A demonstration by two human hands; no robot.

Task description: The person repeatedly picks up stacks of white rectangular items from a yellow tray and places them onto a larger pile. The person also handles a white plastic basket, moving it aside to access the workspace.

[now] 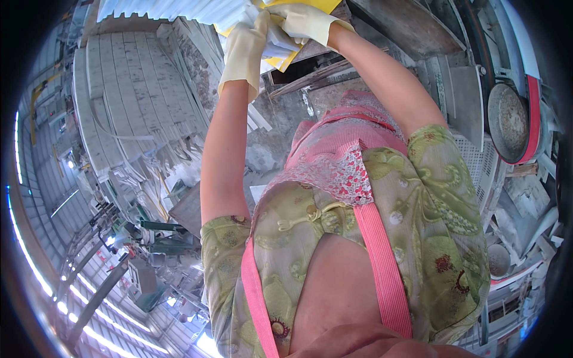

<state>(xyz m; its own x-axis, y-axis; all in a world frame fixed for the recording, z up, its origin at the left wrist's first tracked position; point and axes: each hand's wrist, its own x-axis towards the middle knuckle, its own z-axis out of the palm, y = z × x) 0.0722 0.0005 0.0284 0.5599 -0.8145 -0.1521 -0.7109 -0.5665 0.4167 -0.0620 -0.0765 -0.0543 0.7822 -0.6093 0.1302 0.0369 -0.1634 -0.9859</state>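
Both my hands wear cream rubber gloves and are close together at the top edge of the view. My left hand [246, 48] is closed around the near end of some pale white strips [279, 43]. From the other side, my right hand [304, 24] bends its fingers over the same strips; its fingertips are partly hidden. Beneath them lies a yellow sheet [292, 58], showing on both sides of the strips. A row of white ridged strips [173, 8] lies to the left of my left hand, cut off by the view's edge.
Stacked long grey-white boards [122, 89] stand at the left. A wooden frame [316, 79] lies just below the yellow sheet, and a dark board [412, 27] to its right. A round pan-like disc [507, 122] is at the far right. Machinery [158, 238] stands at the lower left.
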